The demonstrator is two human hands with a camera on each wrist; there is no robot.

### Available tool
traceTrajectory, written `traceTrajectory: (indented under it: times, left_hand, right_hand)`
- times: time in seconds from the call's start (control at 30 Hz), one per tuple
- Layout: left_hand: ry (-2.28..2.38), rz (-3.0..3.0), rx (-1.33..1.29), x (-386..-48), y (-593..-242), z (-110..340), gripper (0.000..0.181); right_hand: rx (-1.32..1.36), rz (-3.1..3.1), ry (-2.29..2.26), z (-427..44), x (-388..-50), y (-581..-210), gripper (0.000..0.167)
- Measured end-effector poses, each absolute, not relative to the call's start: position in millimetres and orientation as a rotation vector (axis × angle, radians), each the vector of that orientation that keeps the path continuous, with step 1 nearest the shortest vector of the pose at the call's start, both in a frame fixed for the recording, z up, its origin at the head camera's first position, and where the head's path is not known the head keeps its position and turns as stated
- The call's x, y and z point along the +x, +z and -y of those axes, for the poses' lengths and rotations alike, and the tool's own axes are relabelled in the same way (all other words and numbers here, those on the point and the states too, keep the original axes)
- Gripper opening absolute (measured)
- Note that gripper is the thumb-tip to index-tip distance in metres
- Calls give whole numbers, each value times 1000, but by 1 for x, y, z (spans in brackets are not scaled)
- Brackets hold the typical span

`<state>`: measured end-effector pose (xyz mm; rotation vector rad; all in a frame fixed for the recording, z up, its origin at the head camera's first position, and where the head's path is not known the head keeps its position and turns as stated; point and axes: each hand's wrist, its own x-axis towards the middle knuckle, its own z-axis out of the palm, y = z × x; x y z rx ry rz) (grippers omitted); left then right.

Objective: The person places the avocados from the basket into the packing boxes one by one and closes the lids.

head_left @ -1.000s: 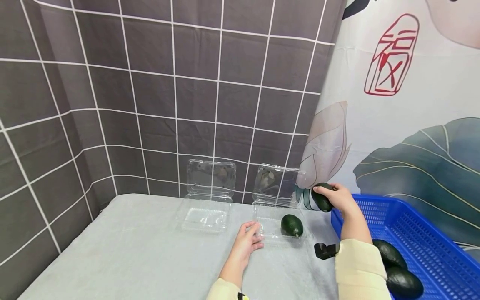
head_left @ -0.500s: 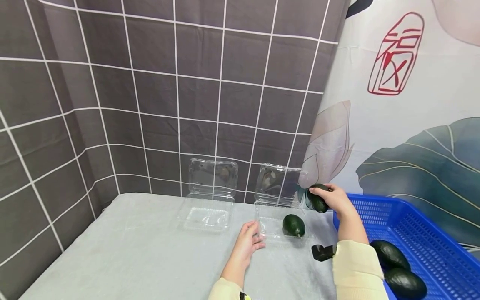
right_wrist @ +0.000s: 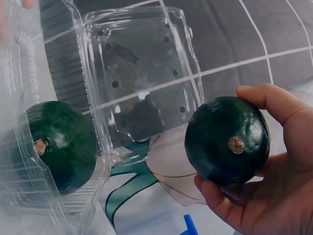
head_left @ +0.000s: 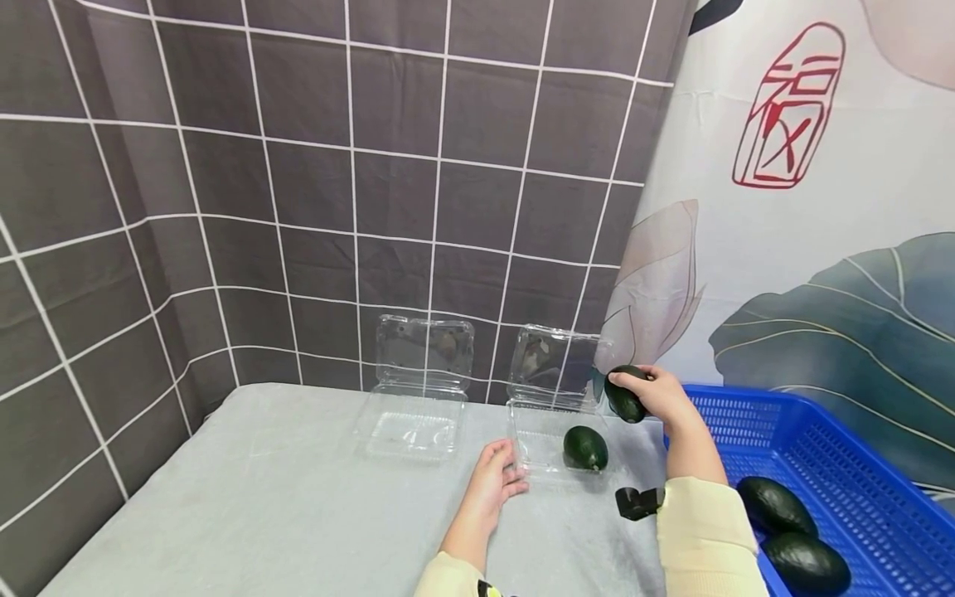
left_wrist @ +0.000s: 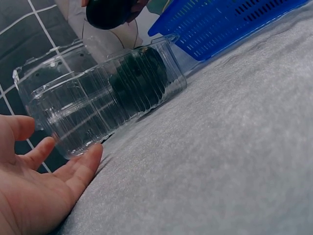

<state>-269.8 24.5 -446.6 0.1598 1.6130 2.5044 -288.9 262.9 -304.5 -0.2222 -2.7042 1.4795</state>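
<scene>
Could tip the flimsy-looking rightmost container [head_left: 539, 435] by catching its right side with the dark green fruit [head_left: 623, 398], grasped aloft just beside it in the right fingers [right_wrist: 217, 199], with left fingers [left_wrist: 88, 164] relaxed at the container's left.

Over the last second the right hand [head_left: 664, 400], gripping a dark green fruit [head_left: 625, 401], has moved leftward near the back edge of the surface [head_left: 298, 497], away from the blue basket [head_left: 746, 406] and closer to the right edge of the right clear container [head_left: 539, 431]; the gap to its open lid has narrowed in the head view; more of the basket's back left corner now shows; the cream sleeve [head_left: 705, 535] has shifted left too.
</scene>
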Motion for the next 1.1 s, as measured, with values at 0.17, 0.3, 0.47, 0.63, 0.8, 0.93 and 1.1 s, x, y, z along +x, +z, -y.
traceTrajectory:
  times: [0.17, 0.3, 0.47, 0.63, 0.8, 0.93, 1.1]
  left_hand:
    - [2506, -1610, 160, -271, -446, -25, 38]
    - [2512, -1603, 148, -270, -445, -25, 38]
    - [2508, -1597, 140, -270, -445, -25, 39]
    - [2510, -1591, 137, -270, -444, -24, 39]
    - [2517, -1582, 130, -268, -442, -24, 39]
    - [2519, -1577, 129, -267, -441, -23, 39]
    - [2519, -1576, 132, -268, -442, -24, 39]
  right_hand:
    - [-227, 2709, 1491, -261, -290, -306, 79]
    - [-235, 2715, 1500, -259, -291, -307, 82]
    - [-234, 2714, 1504, -256, -292, -307, 82]
    - [-214, 2715, 1510, -251, -292, -307, 82]
    - [-200, 2720, 1493, -246, -294, -308, 80]
    - [-196, 2711, 1484, -241, -297, -309, 78]
    - [-169, 2715, 1463, -234, -298, -308, 76]
